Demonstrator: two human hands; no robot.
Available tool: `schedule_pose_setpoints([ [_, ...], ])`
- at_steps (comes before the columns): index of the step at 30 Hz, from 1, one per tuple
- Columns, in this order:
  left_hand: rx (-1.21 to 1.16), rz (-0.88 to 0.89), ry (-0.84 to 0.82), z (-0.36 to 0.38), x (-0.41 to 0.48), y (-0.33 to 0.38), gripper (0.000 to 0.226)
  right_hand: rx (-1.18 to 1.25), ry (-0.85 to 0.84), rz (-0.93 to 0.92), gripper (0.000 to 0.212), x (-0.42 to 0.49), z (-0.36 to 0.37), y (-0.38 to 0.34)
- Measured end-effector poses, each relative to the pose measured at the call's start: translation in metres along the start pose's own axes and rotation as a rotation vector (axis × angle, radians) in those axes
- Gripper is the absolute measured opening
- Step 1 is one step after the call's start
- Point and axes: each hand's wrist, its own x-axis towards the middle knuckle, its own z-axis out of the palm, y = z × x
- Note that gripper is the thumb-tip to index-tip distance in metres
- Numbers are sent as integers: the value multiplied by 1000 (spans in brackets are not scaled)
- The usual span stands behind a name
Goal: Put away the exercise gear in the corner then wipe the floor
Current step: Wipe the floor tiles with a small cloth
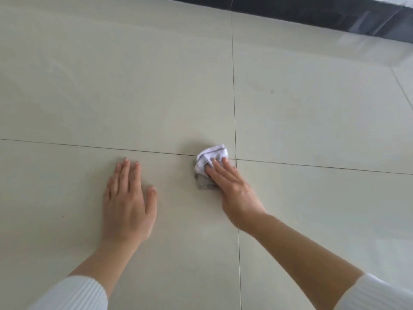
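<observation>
Pale glossy floor (pixel 312 121) tiles meet at thin dark grout lines, with a dark skirting (pixel 301 10) along the far edge. The right hand (pixel 232 186) presses a crumpled white cloth (pixel 211 156) (grey stripe showing) onto the grout crossing, fingers straight. The left hand (pixel 128 202) lies flat on the tile, fingers extended, well apart from the cloth.

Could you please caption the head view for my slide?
Right hand presses a crumpled cloth on the tiled floor; left hand rests flat nearby.
</observation>
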Motion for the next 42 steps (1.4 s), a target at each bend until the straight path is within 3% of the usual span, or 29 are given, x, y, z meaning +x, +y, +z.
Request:
schedule_pose_setpoints([
  [5,-2,-26,-97,-8,3,4,65,-44,-166,-191,72,-69,35,-55],
  [10,8,-45,-119,-11,2,6,64,-227,-234,-276,76,-55,7,-35],
  [17,-11,-47,-77,-4,3,4,64,-199,-31,411,84,15,-47,34],
  [21,-39,-49,-38,-1,3,0,63,-137,50,536,77,81,-39,37],
  [24,-38,-33,-26,1,3,0,63,-86,30,327,77,100,-21,13],
  [30,-35,-75,16,-11,16,4,55,-98,-269,-463,60,4,12,-20],
  [33,-47,36,20,-16,54,11,57,-101,-402,-616,65,4,1,1],
  [35,-28,56,17,-6,88,17,61,-101,-314,-519,69,30,-9,20],
  [38,-8,-75,-42,13,126,29,63,-67,-102,-166,67,70,-33,52],
  [42,57,-138,46,24,130,35,67,-140,-24,102,58,115,-73,103],
])
